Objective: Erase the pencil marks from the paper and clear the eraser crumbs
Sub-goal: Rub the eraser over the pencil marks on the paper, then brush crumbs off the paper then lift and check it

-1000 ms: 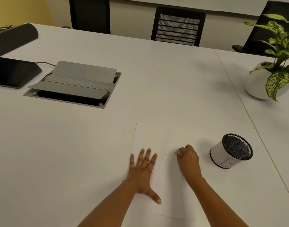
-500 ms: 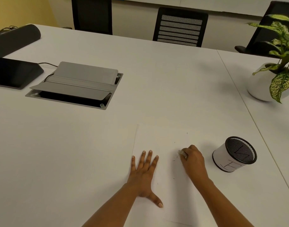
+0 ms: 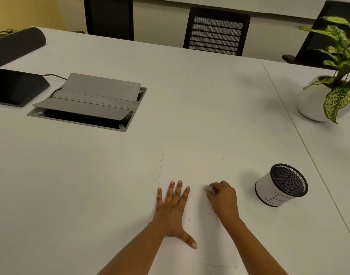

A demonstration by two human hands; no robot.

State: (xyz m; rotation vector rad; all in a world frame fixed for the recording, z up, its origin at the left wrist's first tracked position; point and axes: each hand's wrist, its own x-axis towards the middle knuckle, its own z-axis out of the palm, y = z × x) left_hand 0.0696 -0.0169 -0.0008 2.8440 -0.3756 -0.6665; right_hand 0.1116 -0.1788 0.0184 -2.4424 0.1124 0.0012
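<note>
A white sheet of paper (image 3: 192, 165) lies on the white table (image 3: 190, 96) in front of me. My left hand (image 3: 173, 209) rests flat on the paper's left half, fingers spread, thumb out to the right. My right hand (image 3: 222, 197) is closed around a small whitish eraser (image 3: 208, 188), whose tip pokes out at the fingertips and touches the paper. A few tiny dark specks, crumbs or pencil traces (image 3: 209, 170), dot the sheet near and beyond my right hand.
A white mesh-topped pen cup (image 3: 280, 185) stands right of the paper. A potted plant (image 3: 329, 92) sits at far right. An open grey cable box (image 3: 86, 102) and dark devices (image 3: 15, 88) occupy the left. Black chairs (image 3: 215, 30) line the far edge.
My right hand with the eraser has shifted slightly left and back across the paper. My left hand stays flat in place. The view has shifted a little.
</note>
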